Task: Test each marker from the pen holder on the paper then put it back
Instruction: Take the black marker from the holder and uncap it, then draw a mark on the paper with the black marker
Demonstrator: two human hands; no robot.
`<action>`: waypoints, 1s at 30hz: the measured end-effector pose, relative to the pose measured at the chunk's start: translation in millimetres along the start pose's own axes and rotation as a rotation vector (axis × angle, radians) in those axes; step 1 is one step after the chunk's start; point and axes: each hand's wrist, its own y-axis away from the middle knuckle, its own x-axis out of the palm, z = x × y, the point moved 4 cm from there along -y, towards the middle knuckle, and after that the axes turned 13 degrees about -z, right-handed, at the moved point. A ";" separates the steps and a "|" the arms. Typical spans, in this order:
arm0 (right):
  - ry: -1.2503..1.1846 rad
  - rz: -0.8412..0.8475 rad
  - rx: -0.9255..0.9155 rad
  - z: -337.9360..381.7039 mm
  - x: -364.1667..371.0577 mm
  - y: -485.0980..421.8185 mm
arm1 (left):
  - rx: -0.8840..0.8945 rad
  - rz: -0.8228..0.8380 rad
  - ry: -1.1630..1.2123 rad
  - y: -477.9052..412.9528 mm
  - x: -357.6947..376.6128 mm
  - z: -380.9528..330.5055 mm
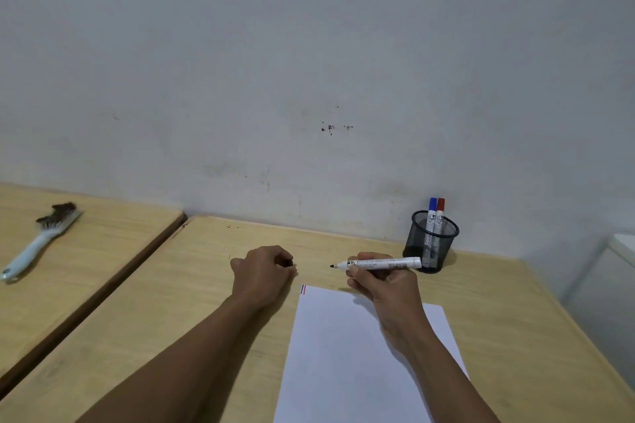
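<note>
Fingers (369,276) of right hand (385,282) grip uncapped marker (378,264) above paper (343,354).

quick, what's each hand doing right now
left hand: closed around a small dark object, apparently the marker's cap.
right hand: closed on the uncapped black marker, above the paper.

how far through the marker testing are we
Two look done: the paper carries a blue and a red stroke at its top left corner, and the blue marker and red marker stand in the pen holder. The right hand holds the uncapped black marker; the left hand seems to hold its cap. Left: stroke, recap, return.
</note>
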 end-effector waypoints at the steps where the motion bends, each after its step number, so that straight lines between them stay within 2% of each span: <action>1: 0.011 0.001 -0.002 -1.2 0.5 -1.5 | 0.003 0.006 0.000 -0.4 0.7 2.2; 4: 0.073 0.027 -0.012 -2.5 6.6 -3.2 | 0.013 0.013 -0.001 2.4 -2.0 2.8; 8: 0.197 0.068 -0.068 2.1 22.3 -7.1 | 0.040 -0.083 0.052 26.7 -23.6 -13.0; 10: 0.283 0.083 -0.101 3.5 28.6 -5.4 | 0.102 0.000 -0.025 43.4 -29.2 -17.6; 12: 0.406 0.126 -0.091 -39.2 47.4 -14.9 | 0.107 0.201 -0.124 51.9 -11.3 19.6; 14: 0.482 0.121 -0.129 -36.2 48.9 -14.8 | 0.159 0.268 -0.108 54.8 -11.2 20.0; 17: 0.513 0.111 -0.151 -35.3 48.2 -17.5 | 0.262 0.270 -0.145 53.3 -18.0 7.5; 22: 0.608 0.108 -0.180 -45.4 43.3 -20.2 | 0.267 0.285 -0.161 51.0 -22.2 6.2; 30: 0.604 0.118 -0.205 -52.1 43.6 -25.4 | 0.276 0.373 -0.135 47.6 -20.2 10.9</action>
